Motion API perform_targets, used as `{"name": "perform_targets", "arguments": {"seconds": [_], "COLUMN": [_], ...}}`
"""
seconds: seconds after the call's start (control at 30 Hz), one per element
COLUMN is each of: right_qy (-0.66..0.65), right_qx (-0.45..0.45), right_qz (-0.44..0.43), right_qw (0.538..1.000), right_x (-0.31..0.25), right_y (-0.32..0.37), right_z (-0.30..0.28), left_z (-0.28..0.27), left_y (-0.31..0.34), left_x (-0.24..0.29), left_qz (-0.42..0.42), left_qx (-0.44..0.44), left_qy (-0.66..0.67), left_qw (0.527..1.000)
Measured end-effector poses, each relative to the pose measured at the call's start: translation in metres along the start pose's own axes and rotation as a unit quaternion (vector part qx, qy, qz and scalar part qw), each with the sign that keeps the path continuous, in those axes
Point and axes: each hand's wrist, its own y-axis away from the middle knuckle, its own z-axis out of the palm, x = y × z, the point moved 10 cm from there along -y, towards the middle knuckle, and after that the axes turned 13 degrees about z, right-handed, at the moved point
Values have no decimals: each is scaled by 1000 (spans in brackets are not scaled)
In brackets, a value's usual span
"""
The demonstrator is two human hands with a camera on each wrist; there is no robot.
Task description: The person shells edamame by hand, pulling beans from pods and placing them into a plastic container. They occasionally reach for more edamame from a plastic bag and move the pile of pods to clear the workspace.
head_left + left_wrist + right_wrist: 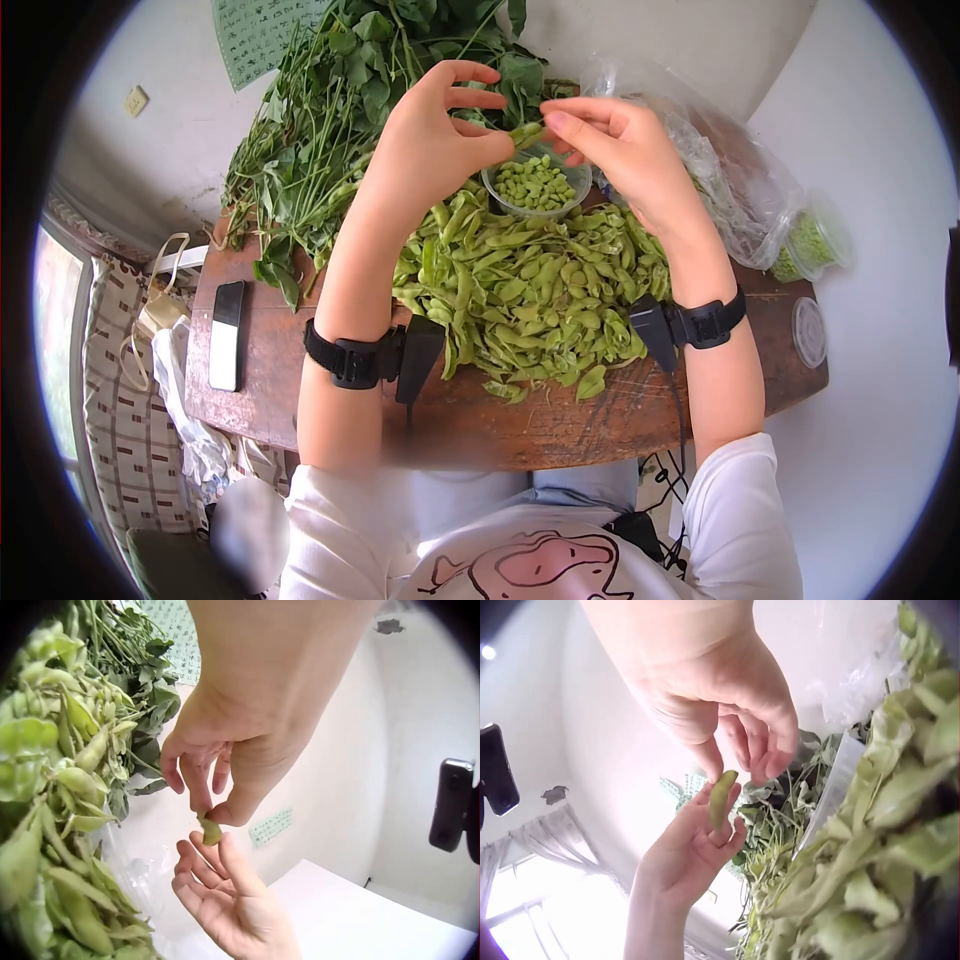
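Observation:
Between the thumb and fingers of my left hand (pixel 430 140) is a green soybean pod (pixel 525 134), pinched at one end. My right hand (pixel 632 150) meets the pod's other end; in the right wrist view its thumb is right at the pod (pixel 720 801), while its fingers are loosely bent and stand apart from the thumb. Below both hands is a clear round bowl (pixel 570 205) with shelled green beans (pixel 535 184) in it. A broad heap of pods (pixel 540 290) spreads over the table under my forearms.
Leafy bean stalks (pixel 300 160) pile up at the back left of the wooden table (pixel 450 425). A phone (pixel 228 335) lies at the left. To the right are a plastic bag (pixel 735 185), a tub of green beans (pixel 810 242) and a round clear lid (pixel 809 332).

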Motion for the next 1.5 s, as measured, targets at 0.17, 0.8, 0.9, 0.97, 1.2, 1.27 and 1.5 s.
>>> {"name": "perform_targets", "arguments": {"seconds": [0.17,0.8,0.9,0.97,1.2,1.27,1.5], "right_qy": [-70,110,86,60,89,271,284], "right_qx": [-9,26,14,-11,36,6,138], "right_qz": [25,-71,-46,-23,-60,-83,-27], "right_qw": [997,991,995,998,994,959,949], "right_x": [7,-22,-19,-16,-18,-14,-23], "right_y": [3,10,10,8,6,3,7], "right_z": [4,0,-1,0,-11,0,-87], "left_z": [16,19,21,21,-21,-48,-94], "left_y": [0,-2,-2,-1,-2,-6,-5], "left_x": [6,18,21,18,16,4,-11], "left_qz": [22,27,19,9,-9,2,-9], "left_qx": [-26,18,-2,-22,-33,-2,88], "left_qy": [58,117,125,110,36,-19,-122], "left_qw": [998,993,992,994,999,1000,989]}}
